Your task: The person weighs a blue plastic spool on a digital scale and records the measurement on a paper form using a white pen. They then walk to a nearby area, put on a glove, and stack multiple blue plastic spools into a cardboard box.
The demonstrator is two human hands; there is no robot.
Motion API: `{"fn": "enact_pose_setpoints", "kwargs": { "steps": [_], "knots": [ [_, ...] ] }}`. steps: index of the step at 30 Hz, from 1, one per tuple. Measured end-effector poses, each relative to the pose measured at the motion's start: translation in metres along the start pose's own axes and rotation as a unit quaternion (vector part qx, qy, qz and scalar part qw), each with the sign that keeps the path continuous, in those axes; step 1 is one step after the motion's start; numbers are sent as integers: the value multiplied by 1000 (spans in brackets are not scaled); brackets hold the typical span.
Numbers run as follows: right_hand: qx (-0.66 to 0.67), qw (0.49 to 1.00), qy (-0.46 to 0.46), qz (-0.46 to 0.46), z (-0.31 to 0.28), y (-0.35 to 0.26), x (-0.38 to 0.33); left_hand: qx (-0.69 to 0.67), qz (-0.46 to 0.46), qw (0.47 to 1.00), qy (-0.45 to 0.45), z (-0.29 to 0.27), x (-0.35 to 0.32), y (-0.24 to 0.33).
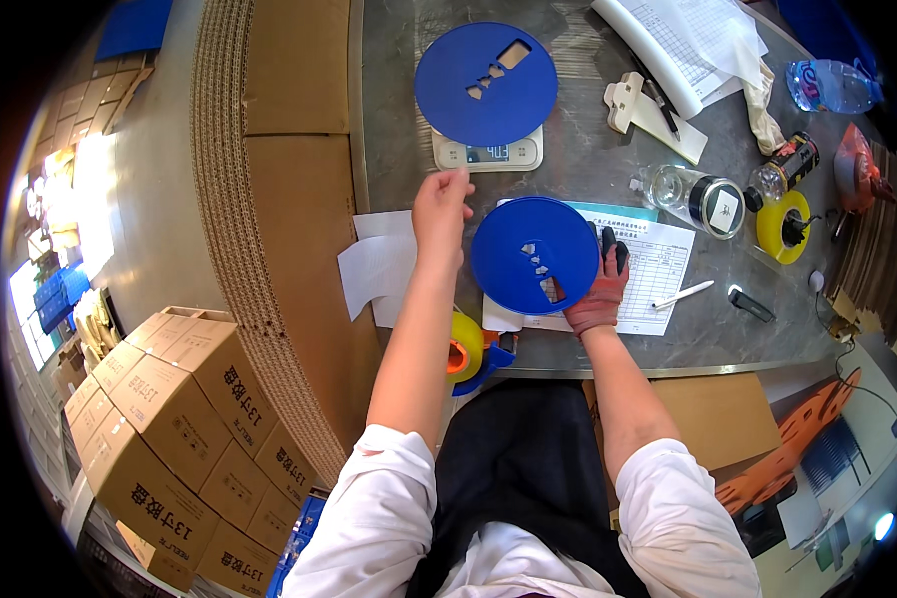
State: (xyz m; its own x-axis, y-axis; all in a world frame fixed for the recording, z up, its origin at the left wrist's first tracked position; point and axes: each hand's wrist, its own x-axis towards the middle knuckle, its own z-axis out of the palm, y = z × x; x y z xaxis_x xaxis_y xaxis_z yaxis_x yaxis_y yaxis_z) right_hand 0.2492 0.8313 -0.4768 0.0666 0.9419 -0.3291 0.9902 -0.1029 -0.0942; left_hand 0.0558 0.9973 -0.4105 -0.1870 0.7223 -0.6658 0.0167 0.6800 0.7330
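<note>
A round blue plastic disc with small cut-outs (508,239) is over the papers in front of me. My right hand (598,297), in a red glove with dark fingertips, grips its right edge; the thumb is hidden. A similar blue disc (468,100) lies on a white digital scale (524,153) whose display is lit. My bare left hand (441,214) is at the scale's near edge, fingers curled in, with nothing visible in them. Whether it touches the scale I cannot tell.
A printed form (663,269) carries a white pen (684,294). To the right are a glass jar (683,194), a yellow tape roll (782,227) and a water bottle (832,86). Flat cardboard (299,199) stands along the table's left; stacked cartons (179,429) are beyond.
</note>
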Motion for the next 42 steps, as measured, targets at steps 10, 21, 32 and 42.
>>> {"fn": "enact_pose_setpoints", "kwargs": {
  "steps": [10, 21, 32, 42],
  "knots": [
    [11, 1000, -20, 8, -8, -3, -2, 2, 37, 993, 112, 23, 71, 38],
    [54, 997, 47, -4, -10, -6, -2, -108, 84, 978, -159, 133, 35, 63],
    [36, 999, 36, 4, 1, 2, -5, 478, 322, 817, 5, -1, -34, -24],
    [55, 998, 34, 5, -7, 0, -2, 81, -18, 990, -110, -43, -55, -35]
  ]
}}
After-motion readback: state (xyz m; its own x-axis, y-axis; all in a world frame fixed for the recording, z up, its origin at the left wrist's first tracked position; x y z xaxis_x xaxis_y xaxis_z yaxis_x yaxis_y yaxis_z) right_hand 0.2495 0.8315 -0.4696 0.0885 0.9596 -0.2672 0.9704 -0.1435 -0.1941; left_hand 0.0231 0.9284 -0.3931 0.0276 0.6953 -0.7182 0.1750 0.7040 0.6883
